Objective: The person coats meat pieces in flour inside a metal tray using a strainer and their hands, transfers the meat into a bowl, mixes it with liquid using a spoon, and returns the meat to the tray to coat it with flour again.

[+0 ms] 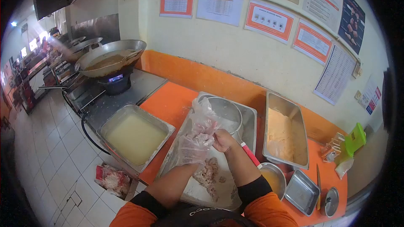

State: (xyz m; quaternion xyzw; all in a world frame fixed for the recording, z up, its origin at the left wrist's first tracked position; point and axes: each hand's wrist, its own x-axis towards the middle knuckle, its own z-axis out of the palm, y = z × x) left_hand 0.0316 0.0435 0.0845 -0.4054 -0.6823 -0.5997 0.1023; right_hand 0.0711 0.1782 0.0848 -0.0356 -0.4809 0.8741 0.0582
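Note:
My left hand (197,141) is inside a clear plastic bag (191,153) that reaches down to the wrist. Its fingers show only dimly through the film and look closed on a second crumpled clear plastic bag (205,111). With fingers pinched, my right hand (224,140) grips the plastic close beside the left. Both hands are above a large metal tray (170,164) holding white flour and a heap of raw, floured meat pieces (208,176). A round wire strainer (227,109) with a red-and-white handle (251,155) rests in the tray, right of my hands.
Left stands a metal pan of cloudy pale liquid (135,136); beyond it, a large wok (111,59) sits on a burner. To the right are a deep pan of orange powder (280,134), a bowl (273,178), a small tray (302,192), a knife (318,185) and a green container (355,138).

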